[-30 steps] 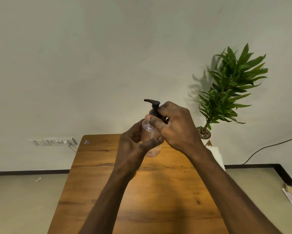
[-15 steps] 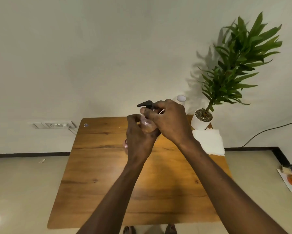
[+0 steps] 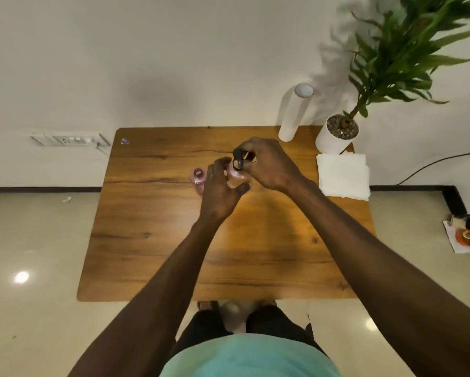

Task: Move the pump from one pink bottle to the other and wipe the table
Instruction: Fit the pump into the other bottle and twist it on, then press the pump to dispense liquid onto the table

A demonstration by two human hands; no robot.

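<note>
Overhead view of my two hands meeting above the rectangular brown wooden worktop. My left hand is wrapped around the body of a translucent pink plastic bottle, thumb on the near side and fingers on the far side. My right hand is closed from the right about the black plastic pump, which sits at this bottle's neck with its nozzle toward the wall; whether the bottle's base rests on the worktop is hidden by my hands. A second translucent pink plastic bottle, its mouth open and bare, stands upright on the worktop just beside my left hand, on its left. At the far right edge lies a folded white paper towel; behind it stand a white pot holding a green leafy plant and, to the left of the pot, a tall white cylindrical container.
</note>
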